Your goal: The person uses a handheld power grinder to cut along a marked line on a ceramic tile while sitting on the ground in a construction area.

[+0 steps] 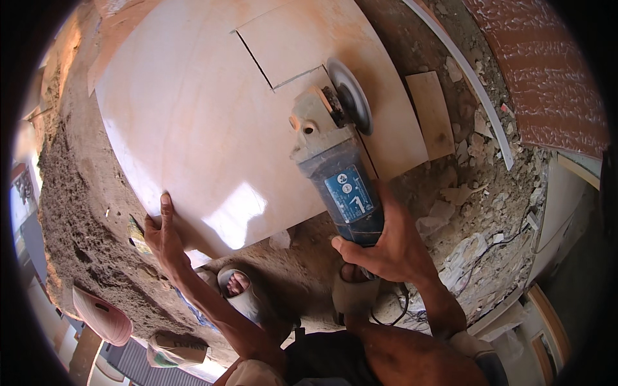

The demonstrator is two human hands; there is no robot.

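a: what's the left hand [164, 235] on?

b: between eight and nine o'clock, at the near left edge of the glossy cream slab [187, 128]. its thumb lies on top; the other fingers are mostly hidden, so i can't tell whether they grip.

a: how would that slab handle?

b: it spreads from the centre up to twelve. i'd guess stiff, heavy, slick on its shine and brittle near the dark slits [255, 61]. best taken by opposite edges, well away from those.

a: and the right hand [380, 241]?

b: at four o'clock, wrapped round the body of the angle grinder [344, 193], just right of centre. it looks dense, hard-cased and top-heavy; i'd hold it there, clear of the disc [351, 96] at one. whether the disc touches the slab, i can't tell.

a: the ground and the room?

b: dirt ground [71, 219] at nine, a pink cap [106, 315] at eight, a sack [174, 350] at seven, feet [238, 283] either side of six. then a flat offcut [431, 116] at two, rubble [463, 193] at three, and back at two a curved pale strip [479, 90] and a red-brown panel [541, 71].
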